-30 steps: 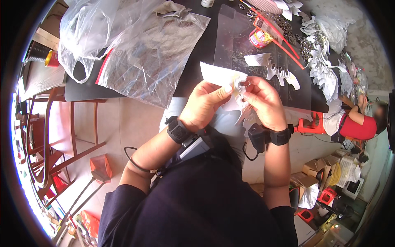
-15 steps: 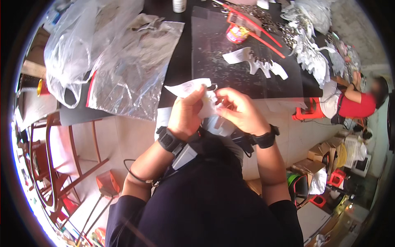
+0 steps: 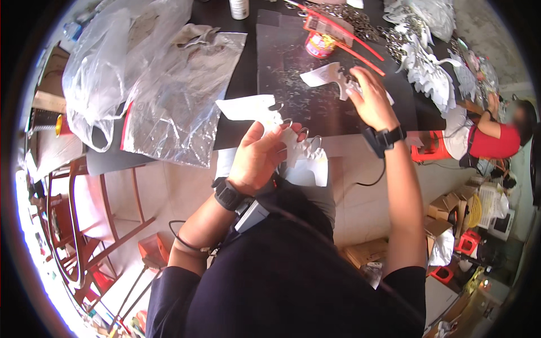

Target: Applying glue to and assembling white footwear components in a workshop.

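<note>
My left hand (image 3: 256, 160) pinches a white, jagged-edged strip (image 3: 245, 108) with metal rings (image 3: 304, 133) hooked along it. One end of the strip spreads out beyond my fingertips, and the other hangs down toward my lap. Farther right, my right hand (image 3: 372, 101) is over a second white strip (image 3: 321, 76) lying on the dark mat. Its thumb and fingers are apart, with small rings near the fingertips. The hand covers part of this strip; whether it touches it is hard to tell.
Red sticks (image 3: 360, 58) lie beside a colourful tub (image 3: 319, 45), near a heap of metal rings (image 3: 352, 19). More white strips (image 3: 425, 81) pile up at the right. Plastic bags (image 3: 180, 96) cover the table's left. A seated person (image 3: 493, 135) is at far right.
My right hand has let go of the strip in my left hand and moved right and away to the strip on the mat. The held strip now hangs more spread out.
</note>
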Demonstrator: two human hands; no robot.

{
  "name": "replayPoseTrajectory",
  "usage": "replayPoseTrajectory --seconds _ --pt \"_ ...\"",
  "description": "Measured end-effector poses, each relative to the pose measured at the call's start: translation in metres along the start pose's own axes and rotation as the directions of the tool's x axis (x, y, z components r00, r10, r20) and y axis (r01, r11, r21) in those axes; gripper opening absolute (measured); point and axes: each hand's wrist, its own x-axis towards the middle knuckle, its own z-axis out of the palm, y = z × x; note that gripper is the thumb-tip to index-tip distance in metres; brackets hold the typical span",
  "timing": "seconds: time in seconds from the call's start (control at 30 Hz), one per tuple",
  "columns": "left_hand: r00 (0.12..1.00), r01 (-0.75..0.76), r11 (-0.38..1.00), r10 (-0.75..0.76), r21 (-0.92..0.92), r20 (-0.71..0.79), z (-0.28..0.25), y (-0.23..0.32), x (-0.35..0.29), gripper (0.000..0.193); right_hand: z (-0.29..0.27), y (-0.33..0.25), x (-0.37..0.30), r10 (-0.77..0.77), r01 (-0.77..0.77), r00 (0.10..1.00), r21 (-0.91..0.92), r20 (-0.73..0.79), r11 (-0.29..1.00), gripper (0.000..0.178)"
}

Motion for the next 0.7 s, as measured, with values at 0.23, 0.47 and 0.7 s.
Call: replayPoseTrajectory --seconds 0.23,0.47,0.7 --pt "0.996 -0.081 0.991 0.075 -0.104 -0.055 -0.009 0.008 -0.005 0.023 0.026 0.029 0.004 -0.088 0.079 0.994 0.147 0.058 0.986 0.048" --pt "0.992 -0.106 0.981 0.094 -0.160 -0.084 -0.012 0.012 -0.008 0.031 -0.014 -0.023 0.000 0.020 -0.119 0.966 0.378 0.257 0.918 0.014" --pt "0.987 -0.146 0.977 0.154 -0.155 0.046 -0.007 0.003 -0.016 0.042 -0.040 -0.113 0.007 -0.004 -0.472 0.849 0.760 0.529 0.448 0.016"
